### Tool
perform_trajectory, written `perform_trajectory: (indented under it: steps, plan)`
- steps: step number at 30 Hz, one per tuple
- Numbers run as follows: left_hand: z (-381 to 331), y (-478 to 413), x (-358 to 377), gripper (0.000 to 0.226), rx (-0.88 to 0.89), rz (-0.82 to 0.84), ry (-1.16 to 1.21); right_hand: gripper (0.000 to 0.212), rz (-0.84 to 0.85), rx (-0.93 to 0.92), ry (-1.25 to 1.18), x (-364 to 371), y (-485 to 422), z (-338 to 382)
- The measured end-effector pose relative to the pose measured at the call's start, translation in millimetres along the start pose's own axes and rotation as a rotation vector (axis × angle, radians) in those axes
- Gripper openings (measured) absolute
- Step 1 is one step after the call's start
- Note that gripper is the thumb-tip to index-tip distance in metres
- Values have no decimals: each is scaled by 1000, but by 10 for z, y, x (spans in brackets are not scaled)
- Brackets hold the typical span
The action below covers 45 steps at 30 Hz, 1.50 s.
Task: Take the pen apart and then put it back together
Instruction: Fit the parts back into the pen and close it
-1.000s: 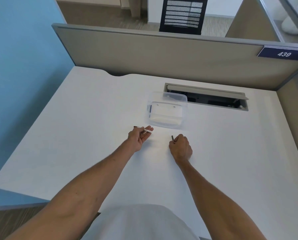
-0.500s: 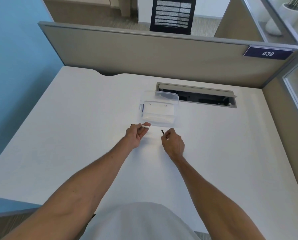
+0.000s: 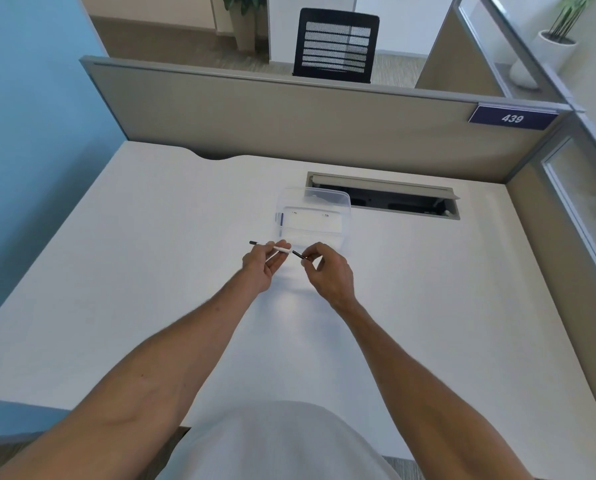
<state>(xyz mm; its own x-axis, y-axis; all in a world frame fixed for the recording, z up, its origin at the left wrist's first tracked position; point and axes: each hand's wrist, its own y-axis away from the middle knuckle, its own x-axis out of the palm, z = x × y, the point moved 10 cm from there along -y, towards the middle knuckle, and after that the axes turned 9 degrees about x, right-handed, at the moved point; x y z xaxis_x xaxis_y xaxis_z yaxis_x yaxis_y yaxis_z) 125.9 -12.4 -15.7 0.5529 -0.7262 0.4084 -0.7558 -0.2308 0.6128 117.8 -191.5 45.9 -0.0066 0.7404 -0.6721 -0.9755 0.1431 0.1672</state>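
My left hand [image 3: 263,266] pinches the white pen barrel [image 3: 282,249], whose dark end sticks out to the left at about hand height above the desk. My right hand [image 3: 327,271] pinches a thin dark pen part [image 3: 298,254]. That part's tip meets the open right end of the barrel, and the two pieces form one line between my hands. How far the dark part sits inside the barrel is hidden. Both hands hover just in front of the clear box.
A clear plastic box [image 3: 312,216] stands on the white desk [image 3: 151,271] just beyond my hands. Behind it is an open cable slot [image 3: 383,199]. A grey partition [image 3: 289,112] closes the desk's far side, and a blue wall is at the left.
My right hand moved left and brought the dark part to the right end of the barrel. My left hand lifted slightly. The camera tilted up.
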Motion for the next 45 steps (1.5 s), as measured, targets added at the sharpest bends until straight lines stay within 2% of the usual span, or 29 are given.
perform_trajectory:
  steps: [6,11,15,18,27,39,43,45]
  plan:
    - [-15,14,-42,26,15,-13,8,8,-9,-36,-9,1,62,66]
    - [1,26,-77,42,3,-24,9,7,-8,-49,22,-6,59,87]
    - [-6,31,-49,26,13,-7,5,6,-6,-58,53,-6,46,102]
    - [-26,35,-32,39,22,-10,-8,7,-5,-63,80,-14,21,90]
    - [-47,70,8,43,28,17,-62,8,-30,-108,169,-41,-10,110]
    - [-5,68,20,12,-46,14,-39,20,-39,-46,101,-34,-11,96]
    - [18,34,6,13,-58,9,-50,16,-29,-45,101,-19,24,77]
    - [22,30,5,23,-44,20,-79,16,-33,-29,98,-36,23,61]
